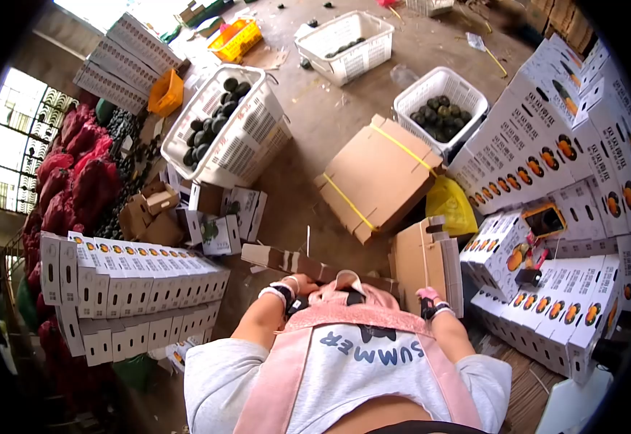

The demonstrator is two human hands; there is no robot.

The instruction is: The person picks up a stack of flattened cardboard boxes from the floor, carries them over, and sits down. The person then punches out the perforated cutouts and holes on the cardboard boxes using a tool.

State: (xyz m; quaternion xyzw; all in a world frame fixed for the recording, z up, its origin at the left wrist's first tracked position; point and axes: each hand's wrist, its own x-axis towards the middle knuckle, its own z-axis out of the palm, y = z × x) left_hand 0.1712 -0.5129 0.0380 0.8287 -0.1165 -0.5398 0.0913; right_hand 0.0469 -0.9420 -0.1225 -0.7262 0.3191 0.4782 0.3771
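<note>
My left hand (301,283), with a dark band and a pale bracelet at the wrist, is at the near edge of a long brown cardboard piece (279,258). Its fingers look curled against that edge, partly hidden by the pink apron (359,315). My right hand (428,294), also banded at the wrist, is beside an upright stack of flattened cardboard (418,264). The fingers there are small and blurred, so their grip cannot be made out. Ahead lies a bundle of flat cardboard (377,173) tied with yellow straps.
White printed cartons (142,278) are stacked on the left, and more cartons (532,155) rise on the right. White crates (258,137) of dark green squash-like produce stand ahead. A yellow bag (449,206), a phone (544,220) and red net sacks (84,173) are also around.
</note>
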